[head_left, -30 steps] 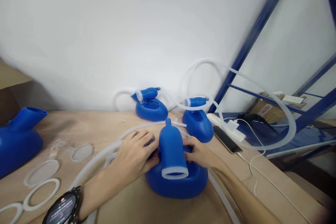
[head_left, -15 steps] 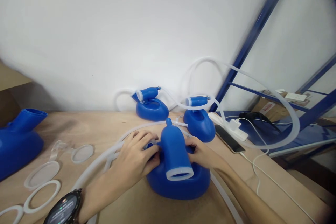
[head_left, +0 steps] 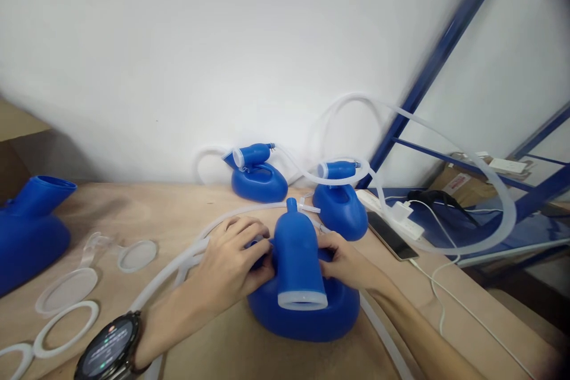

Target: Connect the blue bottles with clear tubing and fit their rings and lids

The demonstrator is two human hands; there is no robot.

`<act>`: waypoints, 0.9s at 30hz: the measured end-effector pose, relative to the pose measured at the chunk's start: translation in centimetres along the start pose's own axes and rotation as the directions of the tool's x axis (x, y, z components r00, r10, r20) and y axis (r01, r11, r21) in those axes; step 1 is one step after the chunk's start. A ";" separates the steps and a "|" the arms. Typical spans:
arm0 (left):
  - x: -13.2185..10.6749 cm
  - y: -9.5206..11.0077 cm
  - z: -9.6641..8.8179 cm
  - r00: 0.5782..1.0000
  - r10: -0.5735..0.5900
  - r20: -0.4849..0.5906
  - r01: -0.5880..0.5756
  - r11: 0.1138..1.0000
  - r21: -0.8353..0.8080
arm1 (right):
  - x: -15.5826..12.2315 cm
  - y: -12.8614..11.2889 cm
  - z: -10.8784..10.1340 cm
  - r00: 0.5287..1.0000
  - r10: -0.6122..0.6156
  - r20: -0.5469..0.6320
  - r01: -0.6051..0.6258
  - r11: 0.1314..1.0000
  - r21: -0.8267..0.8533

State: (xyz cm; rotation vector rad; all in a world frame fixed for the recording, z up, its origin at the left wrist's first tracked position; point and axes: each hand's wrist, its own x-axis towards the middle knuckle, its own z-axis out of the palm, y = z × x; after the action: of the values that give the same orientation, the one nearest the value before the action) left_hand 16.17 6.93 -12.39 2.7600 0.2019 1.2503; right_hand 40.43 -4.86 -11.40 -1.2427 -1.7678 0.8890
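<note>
A blue plastic urinal bottle (head_left: 307, 328) stands on the table in front of me. A blue funnel cup (head_left: 297, 249) with a translucent white rim lies over its top, narrow spout pointing away from me. My left hand (head_left: 243, 255), with a black watch on its wrist, has its fingers curled round the bottle's mouth at the left and largely hides it. My right hand (head_left: 342, 258) grips the bottle's right side beside the cup; its fingertips are partly hidden behind the cup.
Two similar bottles with hoses, a left one (head_left: 258, 184) and a right one (head_left: 341, 214), stand near the wall. Another bottle (head_left: 33, 243) is at far left, near clear caps (head_left: 137, 256) and white rings (head_left: 66, 329). A phone (head_left: 392, 236) and power strip (head_left: 407, 227) lie right.
The funnel cup has turned slightly, its spout shifting right and its rim a little lower. The clear piece seen under my left fingers is now covered. Both hands keep their grip; the view shifts slightly.
</note>
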 end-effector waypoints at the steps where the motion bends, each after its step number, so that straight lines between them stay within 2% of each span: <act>1: 0.0 0.0 0.0 1.000 -0.006 -0.014 0.006 1.000 -0.009 | 0.0 0.0 0.0 1.000 0.006 0.000 -0.006 1.000 0.000; 10: 0.2 0.4 0.0 0.999 -0.041 -0.009 0.041 0.998 0.053 | 0.0 -0.1 0.1 1.000 0.025 -0.012 -0.025 1.000 0.001; 15: 0.2 0.9 0.0 0.989 -0.140 0.040 0.137 0.988 0.076 | -0.1 -0.2 0.0 0.999 0.049 -0.001 -0.049 0.999 -0.015; 21: -0.1 0.7 -0.1 0.988 -0.142 0.060 0.142 0.990 0.004 | -0.3 -0.4 0.1 0.998 0.055 -0.002 -0.055 0.998 -0.011; 27: -0.3 0.5 -0.8 0.967 -0.175 0.186 0.184 0.983 -0.031 | -0.2 -0.5 0.1 0.998 0.066 0.016 -0.067 0.997 0.031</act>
State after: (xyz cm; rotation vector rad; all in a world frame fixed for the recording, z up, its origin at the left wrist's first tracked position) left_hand 15.36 6.44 -12.04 2.7227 0.3894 0.9403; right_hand 40.16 -5.21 -11.07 -1.2838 -1.7258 0.9631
